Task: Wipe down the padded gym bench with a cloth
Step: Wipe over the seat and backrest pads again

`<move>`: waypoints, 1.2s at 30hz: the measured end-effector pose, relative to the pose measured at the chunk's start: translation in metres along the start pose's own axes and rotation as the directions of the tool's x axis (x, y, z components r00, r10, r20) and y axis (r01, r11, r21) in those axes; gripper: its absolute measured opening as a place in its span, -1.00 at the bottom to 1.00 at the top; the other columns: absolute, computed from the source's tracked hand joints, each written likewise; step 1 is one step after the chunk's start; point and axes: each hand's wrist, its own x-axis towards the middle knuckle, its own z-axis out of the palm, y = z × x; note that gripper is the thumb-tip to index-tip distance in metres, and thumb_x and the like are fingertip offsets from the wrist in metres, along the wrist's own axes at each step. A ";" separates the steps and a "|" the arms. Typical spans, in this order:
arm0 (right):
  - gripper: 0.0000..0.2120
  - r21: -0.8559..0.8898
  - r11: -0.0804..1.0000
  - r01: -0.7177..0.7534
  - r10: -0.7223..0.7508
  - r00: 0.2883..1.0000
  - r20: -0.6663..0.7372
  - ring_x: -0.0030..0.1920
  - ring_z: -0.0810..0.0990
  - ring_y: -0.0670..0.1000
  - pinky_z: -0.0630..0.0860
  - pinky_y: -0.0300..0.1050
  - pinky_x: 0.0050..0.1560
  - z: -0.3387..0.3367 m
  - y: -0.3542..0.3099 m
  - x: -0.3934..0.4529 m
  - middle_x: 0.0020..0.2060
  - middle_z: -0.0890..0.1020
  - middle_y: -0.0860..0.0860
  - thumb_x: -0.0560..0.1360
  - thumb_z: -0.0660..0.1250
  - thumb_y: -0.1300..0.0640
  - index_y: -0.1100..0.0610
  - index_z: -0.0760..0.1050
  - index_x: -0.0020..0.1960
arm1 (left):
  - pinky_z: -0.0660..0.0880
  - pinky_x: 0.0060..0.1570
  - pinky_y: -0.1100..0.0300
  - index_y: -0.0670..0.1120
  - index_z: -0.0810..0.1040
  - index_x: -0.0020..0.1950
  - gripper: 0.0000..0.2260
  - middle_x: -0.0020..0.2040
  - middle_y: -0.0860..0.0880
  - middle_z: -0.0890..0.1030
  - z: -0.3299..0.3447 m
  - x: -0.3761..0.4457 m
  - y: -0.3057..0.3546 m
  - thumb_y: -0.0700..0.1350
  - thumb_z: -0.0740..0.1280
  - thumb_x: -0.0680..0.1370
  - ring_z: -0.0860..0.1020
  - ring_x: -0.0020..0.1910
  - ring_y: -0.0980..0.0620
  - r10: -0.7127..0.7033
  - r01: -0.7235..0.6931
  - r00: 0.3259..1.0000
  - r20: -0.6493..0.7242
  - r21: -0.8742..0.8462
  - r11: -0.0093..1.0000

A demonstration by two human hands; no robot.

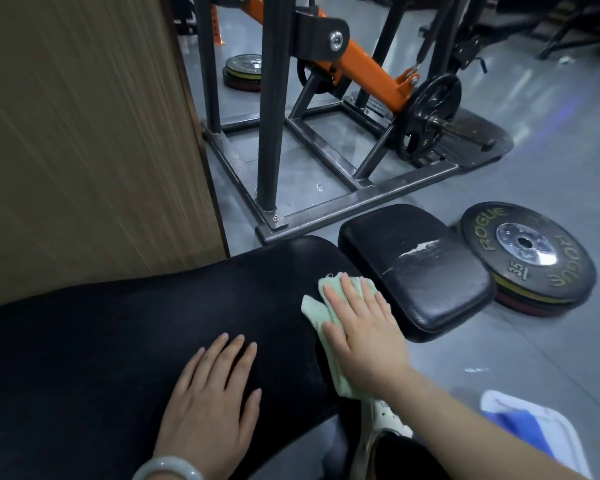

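The long black padded bench [125, 334] runs from the lower left toward the centre. Beyond its far end sits a separate black seat pad [426, 292] with a torn white patch. A pale green cloth [314, 308] lies on the bench's right edge. My right hand [364, 334] presses flat on the cloth with straight fingers. My left hand [212, 400], with a pale bangle at the wrist, rests flat on the bench to the left of the cloth.
A stack of weight plates [530, 258] lies on the floor right of the seat pad. A grey and orange machine frame [326, 140] stands beyond the bench. A wooden panel [84, 133] rises at the left. A white and blue tub [534, 427] sits at lower right.
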 end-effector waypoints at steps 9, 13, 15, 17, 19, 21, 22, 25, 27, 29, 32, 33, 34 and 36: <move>-0.48 0.038 0.995 0.093 -0.093 0.996 -0.005 0.51 0.13 0.11 0.05 0.00 0.41 0.005 0.031 -0.037 0.51 0.23 0.01 0.59 0.04 -0.14 -0.09 0.13 0.53 | 0.21 0.31 0.11 -0.09 0.62 0.19 -0.36 0.19 -0.01 0.61 0.030 0.055 0.084 0.07 -0.24 0.65 0.48 0.25 0.04 -0.021 0.007 0.993 -0.120 -0.111 0.994; -0.41 0.107 0.991 0.079 -0.080 0.997 0.010 0.54 -0.07 0.05 -0.02 -0.03 0.51 0.002 0.037 -0.010 0.54 0.02 -0.07 0.53 -0.14 -0.20 -0.12 0.05 0.55 | 0.04 0.40 0.09 -0.16 0.53 0.30 -0.40 0.33 -0.06 0.52 0.038 0.072 0.090 0.06 -0.22 0.65 0.32 0.38 0.03 -0.202 0.187 0.969 -0.139 -0.113 0.976; -0.33 0.113 0.989 0.098 -0.104 0.993 0.047 0.54 -0.21 0.01 -0.14 -0.10 0.52 -0.004 0.038 0.006 0.54 -0.12 -0.11 0.46 -0.27 -0.24 -0.14 -0.07 0.55 | 0.02 0.41 0.05 -0.19 0.48 0.34 -0.47 0.37 -0.07 0.47 0.040 0.075 0.090 0.03 -0.13 0.65 0.27 0.42 0.03 -0.275 0.260 0.946 -0.170 -0.103 0.960; -0.29 0.107 0.988 0.113 -0.120 0.991 0.059 0.53 -0.24 -0.01 -0.21 -0.16 0.50 -0.008 0.037 0.013 0.55 -0.17 -0.12 0.42 -0.33 -0.26 -0.15 -0.12 0.55 | 0.02 0.41 0.04 -0.21 0.47 0.35 -0.52 0.38 -0.08 0.45 0.041 0.077 0.091 0.01 -0.01 0.60 0.29 0.42 0.01 -0.342 0.330 0.918 -0.202 -0.091 0.939; -0.32 0.115 0.988 0.100 -0.106 0.993 0.051 0.55 -0.17 0.04 -0.18 -0.14 0.50 -0.007 0.033 0.008 0.56 -0.10 -0.08 0.46 -0.27 -0.26 -0.11 -0.05 0.56 | 0.01 0.43 0.03 -0.22 0.45 0.36 -0.51 0.40 -0.08 0.43 0.043 0.077 0.092 0.01 0.02 0.57 0.27 0.43 0.01 -0.360 0.355 0.908 -0.214 -0.066 0.933; -0.40 0.093 0.988 0.124 -0.124 0.992 -0.003 0.54 0.01 0.13 -0.03 -0.02 0.48 0.000 0.032 -0.009 0.55 0.09 0.01 0.57 -0.13 -0.22 -0.03 0.10 0.55 | 0.01 0.43 0.04 -0.23 0.44 0.37 -0.50 0.40 -0.09 0.42 0.045 0.077 0.092 0.00 0.03 0.56 0.25 0.43 0.02 -0.355 0.354 0.908 -0.223 -0.046 0.934; -0.44 0.083 0.987 0.139 -0.137 0.990 -0.029 0.52 0.06 0.14 0.03 0.02 0.44 0.005 0.033 -0.017 0.53 0.17 0.04 0.59 -0.08 -0.19 -0.01 0.15 0.54 | 0.01 0.43 0.04 -0.23 0.44 0.37 -0.50 0.40 -0.09 0.42 0.046 0.078 0.093 0.00 0.03 0.55 0.24 0.43 0.02 -0.354 0.354 0.908 -0.226 -0.041 0.934; -0.47 0.084 0.981 0.176 -0.170 0.983 -0.064 0.51 0.11 0.12 0.08 0.05 0.40 0.010 0.037 -0.021 0.50 0.24 0.05 0.58 0.02 -0.14 -0.01 0.22 0.51 | 0.00 0.43 0.05 -0.25 0.45 0.35 -0.51 0.39 -0.09 0.43 0.046 0.080 0.094 -0.01 0.04 0.54 0.24 0.42 0.02 -0.358 0.364 0.900 -0.248 -0.024 0.931; -0.46 0.088 0.977 0.193 -0.187 0.980 -0.066 0.53 0.08 0.11 0.03 0.03 0.42 0.008 0.037 -0.006 0.52 0.20 0.03 0.57 0.00 -0.14 -0.03 0.20 0.52 | 0.01 0.42 0.05 -0.25 0.44 0.35 -0.51 0.39 -0.09 0.43 0.047 0.081 0.095 -0.02 0.04 0.54 0.24 0.42 0.02 -0.349 0.359 0.901 -0.258 -0.013 0.933; -0.41 0.124 0.973 0.195 -0.194 0.981 -0.022 0.55 -0.02 0.09 -0.06 -0.02 0.47 0.001 0.035 0.017 0.54 0.09 0.00 0.54 -0.08 -0.19 -0.07 0.11 0.54 | 0.04 0.41 0.04 -0.25 0.42 0.35 -0.52 0.39 -0.09 0.43 0.047 0.082 0.095 -0.02 0.04 0.54 0.25 0.42 0.02 -0.334 0.344 0.901 -0.278 -0.016 0.939; -0.33 0.186 0.967 0.174 -0.191 0.978 0.081 0.54 -0.19 0.02 -0.17 -0.12 0.50 -0.006 0.034 0.053 0.56 -0.08 -0.06 0.46 -0.22 -0.27 -0.14 -0.03 0.55 | 0.07 0.39 0.02 -0.24 0.40 0.37 -0.51 0.40 -0.07 0.42 0.048 0.082 0.095 -0.03 0.05 0.53 0.25 0.43 0.02 -0.327 0.335 0.901 -0.285 -0.022 0.942; -0.36 0.193 0.966 0.172 -0.194 0.976 0.100 0.54 -0.21 0.01 -0.17 -0.12 0.49 -0.007 0.035 0.064 0.56 -0.11 -0.07 0.49 -0.19 -0.26 -0.16 -0.06 0.55 | 0.09 0.39 0.01 -0.24 0.40 0.37 -0.51 0.40 -0.07 0.41 0.048 0.082 0.095 -0.03 0.05 0.53 0.25 0.43 0.02 -0.326 0.333 0.903 -0.281 -0.026 0.943; -0.42 0.198 0.965 0.172 -0.199 0.972 0.125 0.54 -0.22 0.00 -0.16 -0.13 0.49 -0.008 0.034 0.074 0.56 -0.12 -0.09 0.55 -0.12 -0.23 -0.17 -0.07 0.55 | 0.10 0.38 -0.01 -0.23 0.41 0.37 -0.51 0.41 -0.07 0.41 0.048 0.082 0.094 -0.03 0.05 0.53 0.25 0.43 0.02 -0.328 0.333 0.903 -0.277 -0.029 0.942; -0.47 0.198 0.963 0.181 -0.215 0.963 0.165 0.54 -0.21 -0.01 -0.15 -0.12 0.50 -0.008 0.033 0.092 0.55 -0.15 -0.11 0.62 0.00 -0.13 -0.17 -0.08 0.55 | 0.14 0.37 -0.03 -0.23 0.43 0.37 -0.51 0.41 -0.07 0.41 0.049 0.082 0.094 -0.03 0.05 0.53 0.26 0.44 0.01 -0.329 0.335 0.904 -0.271 -0.028 0.942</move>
